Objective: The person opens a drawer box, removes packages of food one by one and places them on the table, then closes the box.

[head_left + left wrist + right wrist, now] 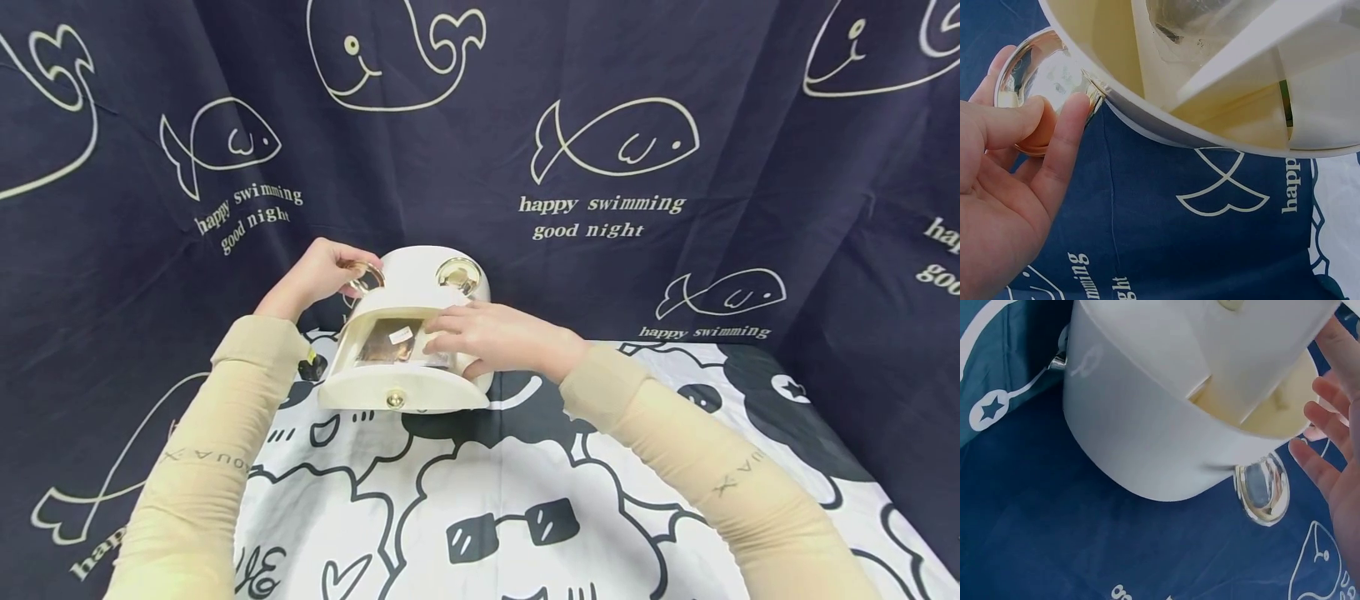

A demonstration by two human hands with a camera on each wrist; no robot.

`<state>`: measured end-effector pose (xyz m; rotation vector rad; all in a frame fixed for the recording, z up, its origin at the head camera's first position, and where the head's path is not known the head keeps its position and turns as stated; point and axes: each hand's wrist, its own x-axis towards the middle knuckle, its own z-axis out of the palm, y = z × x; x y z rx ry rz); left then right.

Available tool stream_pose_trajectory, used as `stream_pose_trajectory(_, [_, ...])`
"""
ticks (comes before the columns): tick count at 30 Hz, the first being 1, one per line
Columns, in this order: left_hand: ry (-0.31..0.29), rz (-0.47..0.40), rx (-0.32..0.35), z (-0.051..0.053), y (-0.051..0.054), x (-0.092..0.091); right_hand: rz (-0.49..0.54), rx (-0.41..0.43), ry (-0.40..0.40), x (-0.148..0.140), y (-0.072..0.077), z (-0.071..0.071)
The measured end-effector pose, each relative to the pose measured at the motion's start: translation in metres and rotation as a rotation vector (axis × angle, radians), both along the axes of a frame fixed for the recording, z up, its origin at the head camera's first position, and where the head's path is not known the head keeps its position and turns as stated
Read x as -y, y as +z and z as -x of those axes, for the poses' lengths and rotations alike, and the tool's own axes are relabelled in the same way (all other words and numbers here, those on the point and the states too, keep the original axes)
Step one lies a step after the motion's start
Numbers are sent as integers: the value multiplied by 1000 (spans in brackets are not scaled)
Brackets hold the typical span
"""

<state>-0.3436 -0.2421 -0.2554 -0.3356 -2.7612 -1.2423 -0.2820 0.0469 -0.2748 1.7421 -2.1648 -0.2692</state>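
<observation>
Box, white and open, just left of the frame's centre: my left hand pinches the gold disc at its upper left, while my right hand, apart from the other, extends loose fingers over the right of the opening; whether they touch the packet inside, I cannot tell. Good practice, in my judgement, is to steady the box by the disc without twisting it, work the right fingers lightly, and put no weight on the jutting front panel.
</observation>
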Motion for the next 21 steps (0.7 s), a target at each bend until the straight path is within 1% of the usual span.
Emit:
stream_pose_trajectory(7, [1,-5,7,-1,0,-1,-91,-77,4,12,-3,-3])
stream_pose_trajectory(12, [-2,-10,8,0,-1,-3,-126,-128,53,19,-7,-4])
stream_pose_trajectory(14, [1,-8,7,0,0,-3,-131,-134,66,21,-8,-4])
stream_pose_trajectory(17, [3,-4,4,-1,0,-2,-142,-138,53,22,-10,-3])
stream_pose_trajectory(21, [3,-7,2,-1,2,-2,-136,-87,31,23,-13,-1])
